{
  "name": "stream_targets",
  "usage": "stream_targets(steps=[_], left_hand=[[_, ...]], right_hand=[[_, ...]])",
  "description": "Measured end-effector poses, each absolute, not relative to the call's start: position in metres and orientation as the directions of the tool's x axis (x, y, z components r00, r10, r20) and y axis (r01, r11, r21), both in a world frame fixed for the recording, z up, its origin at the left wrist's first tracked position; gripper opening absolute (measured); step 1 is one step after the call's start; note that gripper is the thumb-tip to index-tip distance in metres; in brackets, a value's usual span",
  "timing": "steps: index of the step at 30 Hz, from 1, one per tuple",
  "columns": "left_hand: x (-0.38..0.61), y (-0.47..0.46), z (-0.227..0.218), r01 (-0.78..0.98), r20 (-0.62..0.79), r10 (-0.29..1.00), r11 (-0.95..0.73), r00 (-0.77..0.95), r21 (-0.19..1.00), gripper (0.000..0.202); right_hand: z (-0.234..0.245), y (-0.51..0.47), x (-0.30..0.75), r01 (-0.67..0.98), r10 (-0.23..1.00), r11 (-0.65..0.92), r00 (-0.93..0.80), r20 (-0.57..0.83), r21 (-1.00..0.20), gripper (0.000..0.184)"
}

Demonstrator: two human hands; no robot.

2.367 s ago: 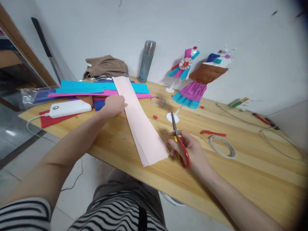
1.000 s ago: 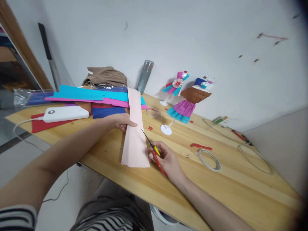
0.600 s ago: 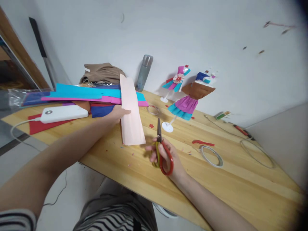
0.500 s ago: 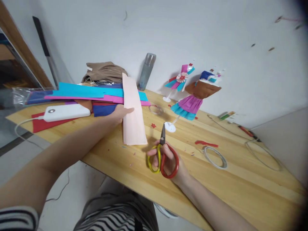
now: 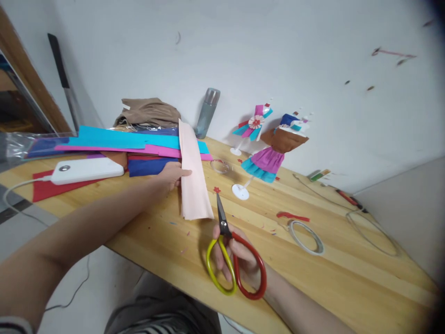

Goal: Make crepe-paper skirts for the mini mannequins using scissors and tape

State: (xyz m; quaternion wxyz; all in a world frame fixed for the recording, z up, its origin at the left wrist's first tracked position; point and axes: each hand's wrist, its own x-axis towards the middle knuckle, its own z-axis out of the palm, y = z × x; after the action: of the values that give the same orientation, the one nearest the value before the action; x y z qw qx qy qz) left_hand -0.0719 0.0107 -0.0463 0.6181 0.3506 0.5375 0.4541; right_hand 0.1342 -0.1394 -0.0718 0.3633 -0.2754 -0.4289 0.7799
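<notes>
My left hand (image 5: 175, 175) pinches the left edge of a long pale pink strip of crepe paper (image 5: 194, 181), thumb on top. The strip's far end lies across a stack of coloured paper, and its near end hangs toward me. In my right hand (image 5: 243, 255) is a pair of scissors (image 5: 223, 225) with one yellow and one red handle. Their blades look closed, pointing away from me, just right of the strip's near end and apart from it. Past the tip, a small red paper flower (image 5: 217, 189) lies on the table.
Blue and magenta paper (image 5: 114, 139), a white power bank (image 5: 88, 170) and a brown cloth (image 5: 149, 111) are at left. A bottle (image 5: 208, 113) stands by the wall. Two paper dresses on stands (image 5: 240, 191), a tape roll (image 5: 306, 237) and a red strip (image 5: 293, 216) are at right.
The scissors have come nearer to me and their tip has swung left. My left hand still grips the pink strip. The view has shifted slightly.
</notes>
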Motion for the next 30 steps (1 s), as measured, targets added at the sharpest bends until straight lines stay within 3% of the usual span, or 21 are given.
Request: stream_targets(steps=[11, 23, 28, 30], left_hand=[[-0.073, -0.001, -0.039, -0.266, -0.321, 0.913, 0.384, 0.251, 0.884, 0.046], [-0.058, -0.006, -0.042, -0.285, -0.396, 0.918, 0.388, 0.03, 0.877, 0.032], [-0.059, -0.008, -0.038, -0.301, -0.484, 0.859, 0.512, 0.17, 0.804, 0.033], [-0.059, -0.01, -0.037, -0.266, -0.44, 0.869, 0.489, 0.225, 0.83, 0.035]], right_hand=[[-0.073, -0.128, 0.134, -0.405, 0.785, -0.441, -0.607, -0.125, -0.801, 0.047], [-0.075, -0.143, 0.139, -0.377, 0.723, -0.503, -0.676, -0.141, -0.777, 0.053], [-0.08, -0.136, 0.135, -0.402, 0.74, -0.536, -0.647, -0.184, -0.742, 0.052], [-0.08, -0.132, 0.134, -0.434, 0.757, -0.542, -0.624, -0.194, -0.719, 0.051]])
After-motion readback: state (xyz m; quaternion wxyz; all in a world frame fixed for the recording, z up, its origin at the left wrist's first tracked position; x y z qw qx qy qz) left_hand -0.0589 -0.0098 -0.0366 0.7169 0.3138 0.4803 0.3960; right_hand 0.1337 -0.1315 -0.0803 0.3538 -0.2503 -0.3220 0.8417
